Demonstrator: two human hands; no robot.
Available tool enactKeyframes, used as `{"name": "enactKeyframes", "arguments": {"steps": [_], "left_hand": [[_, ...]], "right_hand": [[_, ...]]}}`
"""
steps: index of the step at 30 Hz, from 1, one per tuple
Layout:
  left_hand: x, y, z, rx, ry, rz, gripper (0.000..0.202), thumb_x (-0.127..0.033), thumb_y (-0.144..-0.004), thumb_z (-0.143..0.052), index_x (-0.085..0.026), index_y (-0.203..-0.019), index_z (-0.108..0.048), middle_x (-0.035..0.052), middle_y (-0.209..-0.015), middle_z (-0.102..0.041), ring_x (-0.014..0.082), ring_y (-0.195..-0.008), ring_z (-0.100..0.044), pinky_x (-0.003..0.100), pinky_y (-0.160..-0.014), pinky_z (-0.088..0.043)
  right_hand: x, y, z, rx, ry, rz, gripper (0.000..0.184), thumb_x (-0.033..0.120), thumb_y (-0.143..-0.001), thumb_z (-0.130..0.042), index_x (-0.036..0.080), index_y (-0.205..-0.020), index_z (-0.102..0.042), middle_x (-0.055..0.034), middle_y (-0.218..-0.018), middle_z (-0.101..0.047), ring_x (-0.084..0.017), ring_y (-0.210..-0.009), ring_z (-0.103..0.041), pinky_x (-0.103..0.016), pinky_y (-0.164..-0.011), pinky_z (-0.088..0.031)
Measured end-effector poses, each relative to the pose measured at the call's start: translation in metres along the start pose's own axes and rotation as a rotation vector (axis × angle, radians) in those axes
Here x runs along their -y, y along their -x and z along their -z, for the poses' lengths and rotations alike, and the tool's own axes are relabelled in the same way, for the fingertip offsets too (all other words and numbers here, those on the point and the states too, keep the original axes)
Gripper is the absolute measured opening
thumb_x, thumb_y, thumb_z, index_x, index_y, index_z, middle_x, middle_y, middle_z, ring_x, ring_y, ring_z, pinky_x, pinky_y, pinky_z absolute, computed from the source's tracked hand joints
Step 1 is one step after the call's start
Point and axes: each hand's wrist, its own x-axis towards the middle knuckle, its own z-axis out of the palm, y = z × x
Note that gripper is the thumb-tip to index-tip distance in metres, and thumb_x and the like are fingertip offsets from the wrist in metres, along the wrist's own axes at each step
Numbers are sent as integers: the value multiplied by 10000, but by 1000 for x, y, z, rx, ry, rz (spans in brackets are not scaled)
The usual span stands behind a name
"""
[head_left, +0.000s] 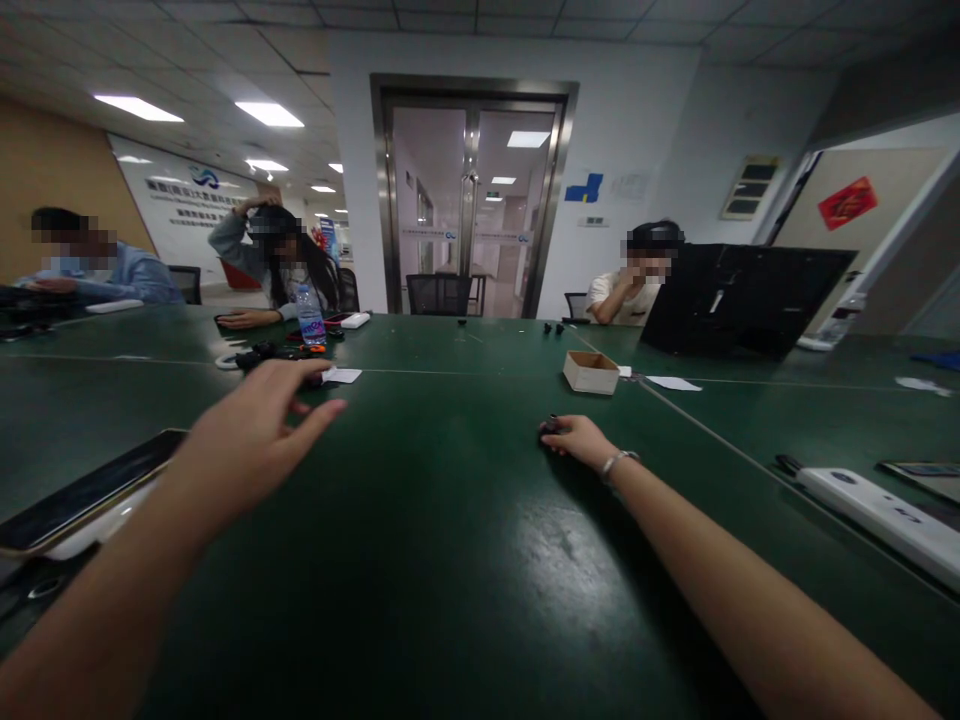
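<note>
My right hand [577, 440] rests on the green table [420, 520], its fingers closed around a small dark object [549, 428] whose kind I cannot make out. A bracelet circles that wrist. Just beyond this hand stands a small open wooden box [591, 373], not touching it. Over the left side of the table hovers my left hand [259, 430], thumb spread from the fingers, with nothing visible in it. Behind its fingertips lie a white slip of paper [343, 376] and a dark clutter of small things partly hidden by the hand.
A smartphone [90, 490] lies beside my left forearm. At right are a white power strip [885, 520] and a black monitor [750, 300]. A water bottle [309, 318] stands at the far left. Several people sit around the table's far side.
</note>
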Motion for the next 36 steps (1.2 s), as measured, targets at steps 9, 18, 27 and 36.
{"name": "enactKeyframes", "arguments": {"steps": [9,18,27,36], "left_hand": [[-84,-107,-196,315,526,-214,439,-299,-788,-544,-161,-1205,-544,127,-1184,-565,212,-969,-591,319,-860,-469],[-80,-84,-251,208,871,-114,262,-210,-815,-501,-207,-1013,-673,41,-1057,-668,183,-997,-591,336,-956,-432],[-70,-89,-263,293,968,-33,295,-199,-809,-505,-193,-1064,-653,86,-1133,-631,188,-925,-614,320,-815,-505],[-68,-91,-263,183,1127,187,160,-219,-739,-626,-128,-870,-635,74,-781,-661,150,-692,-623,297,-711,-508]], "right_hand": [[60,-59,-115,-34,22,187,282,163,-738,-643,142,-1020,-645,-60,-908,-675,-81,-509,-555,-219,-536,-456],[53,-52,-116,-78,196,304,253,212,-704,-668,157,-951,-681,-41,-791,-678,-148,-724,-612,-239,-682,-457],[45,-59,-113,18,-297,196,284,36,-692,-613,124,-961,-642,19,-614,-614,-66,-489,-535,-184,-512,-463],[44,-55,-109,2,-735,169,256,33,-677,-671,133,-907,-618,-11,-724,-630,-69,-508,-591,-172,-477,-507]]}}
